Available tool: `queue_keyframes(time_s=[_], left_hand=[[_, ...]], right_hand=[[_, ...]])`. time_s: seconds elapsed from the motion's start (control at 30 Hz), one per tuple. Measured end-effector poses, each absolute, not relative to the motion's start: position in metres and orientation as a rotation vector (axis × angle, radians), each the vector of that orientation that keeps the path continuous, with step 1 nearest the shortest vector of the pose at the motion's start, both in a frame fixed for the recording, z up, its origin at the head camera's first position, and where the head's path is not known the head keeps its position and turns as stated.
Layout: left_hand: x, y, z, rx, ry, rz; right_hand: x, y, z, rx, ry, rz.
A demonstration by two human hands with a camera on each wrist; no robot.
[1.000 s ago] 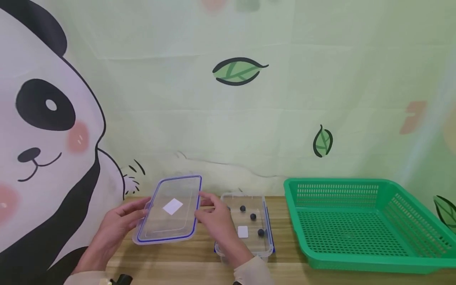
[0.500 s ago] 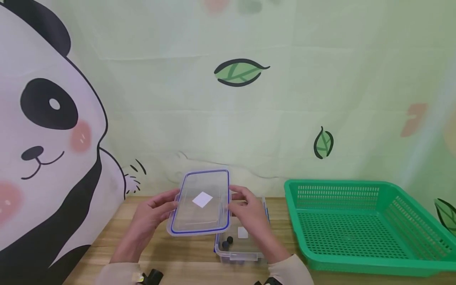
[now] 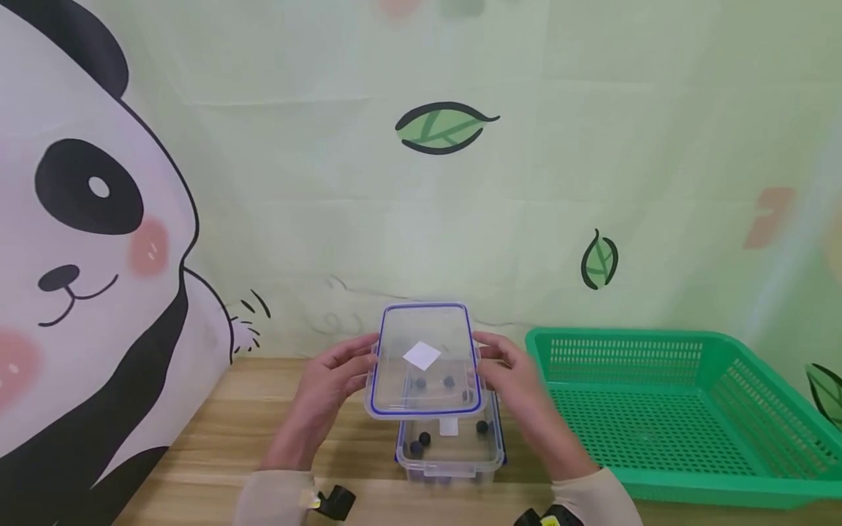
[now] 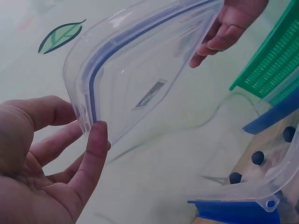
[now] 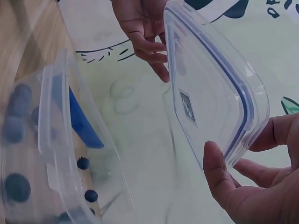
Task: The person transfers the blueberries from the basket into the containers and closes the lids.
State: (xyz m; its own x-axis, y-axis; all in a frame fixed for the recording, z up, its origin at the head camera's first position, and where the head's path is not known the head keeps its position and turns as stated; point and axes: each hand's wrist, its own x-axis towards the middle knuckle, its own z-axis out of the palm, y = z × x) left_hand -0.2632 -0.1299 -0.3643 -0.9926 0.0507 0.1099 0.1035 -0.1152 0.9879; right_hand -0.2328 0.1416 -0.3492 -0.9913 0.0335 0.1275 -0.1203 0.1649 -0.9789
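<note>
A clear plastic lid (image 3: pixel 401 391) with a blue seal and a white label hangs tilted above a clear food container (image 3: pixel 460 467). My left hand (image 3: pixel 330 383) pinches the lid's left edge between thumb and fingers. On the opposite edge, my right hand (image 3: pixel 516 376) grips it the same way. Inside the container lie several small dark blueberries (image 3: pixel 482 427) and a white square (image 3: pixel 449 427). In the left wrist view a blue side latch (image 4: pixel 233 212) hangs out from the container's rim. The lid is apart from the rim and covers the container's back half in the head view.
A green perforated basket (image 3: pixel 566 467) stands to the right of the container, close to my right forearm. The wooden table (image 3: pixel 230 438) meets a printed wall cloth (image 3: pixel 316 183) at the back.
Both hands have carried the lid to the right, from beside the container to above it. The container and basket have stayed in place.
</note>
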Motion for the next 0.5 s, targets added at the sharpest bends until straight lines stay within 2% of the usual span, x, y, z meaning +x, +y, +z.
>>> queue_keyframes(time_s=[0.5], left_hand=[[-0.262, -0.107, -0.366, -0.211, -2.087, -1.987]], right_hand=[[-0.235, 0.165, -0.348, 0.104, -2.224, 1.920]])
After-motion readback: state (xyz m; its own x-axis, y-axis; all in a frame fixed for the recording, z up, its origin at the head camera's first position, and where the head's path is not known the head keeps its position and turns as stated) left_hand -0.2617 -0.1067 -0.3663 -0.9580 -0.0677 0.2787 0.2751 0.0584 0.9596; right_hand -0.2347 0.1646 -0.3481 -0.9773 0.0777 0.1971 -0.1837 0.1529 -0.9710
